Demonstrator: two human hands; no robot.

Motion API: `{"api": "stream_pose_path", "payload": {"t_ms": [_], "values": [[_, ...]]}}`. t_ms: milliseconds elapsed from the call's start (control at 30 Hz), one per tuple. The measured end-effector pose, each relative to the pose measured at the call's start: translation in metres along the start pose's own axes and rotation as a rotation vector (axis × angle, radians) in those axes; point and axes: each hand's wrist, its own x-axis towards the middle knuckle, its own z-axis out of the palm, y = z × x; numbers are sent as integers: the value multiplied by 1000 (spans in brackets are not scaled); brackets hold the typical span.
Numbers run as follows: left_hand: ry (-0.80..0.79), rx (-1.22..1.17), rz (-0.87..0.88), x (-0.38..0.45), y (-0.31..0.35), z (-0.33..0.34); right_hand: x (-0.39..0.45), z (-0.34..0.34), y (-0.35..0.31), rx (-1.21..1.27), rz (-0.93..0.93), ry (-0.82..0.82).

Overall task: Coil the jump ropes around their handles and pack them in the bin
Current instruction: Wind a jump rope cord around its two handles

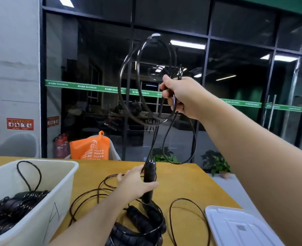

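The left hand (137,183) curls its fingers round an upright black handle (149,181) above the bench (182,176), while the right hand (177,96), at one o'clock, pinches gathered rope loops (146,77) high, probably to keep them untangled for coiling, with the bin (45,201) waiting at eight o'clock.

bin (67,176) left | lid (235,226) right | rope tangle (139,221) between, seemingly blocking

Right hand (177,96) raised, left hand (136,183) low, both clenched
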Motion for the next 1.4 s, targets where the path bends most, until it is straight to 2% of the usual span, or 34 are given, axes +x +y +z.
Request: {"api": "stream_pose_path", "payload": {"t_ms": [33, 167, 267, 400, 667, 867, 1000, 1233, 1400], "values": [[42, 27, -13, 2, -5, 2, 1, -2, -5, 10, -4, 8], [174, -233, -17, 8, -18, 3, 1, -4, -20, 34, -18, 22], [138, -388, -37, 10, -26, 3, 2, -3, -26, 59, -42, 41], [87, -369, -27, 12, -33, 0, 4, -3, -24, 38, -26, 76], [-43, -515, 151, 5, -10, -19, 7, 4, -19, 85, 24, 32], [-279, -716, 195, -14, 10, -18, 10, 10, -27, 79, -13, 41], [-353, -754, 212, -21, 16, -15, 11, 16, -21, 123, 31, 28], [-349, -825, 196, -21, 20, -20, 12, 22, -12, 156, 95, 19], [-252, -776, 101, -18, 14, -28, 17, 20, -5, 131, 119, 41]]}}
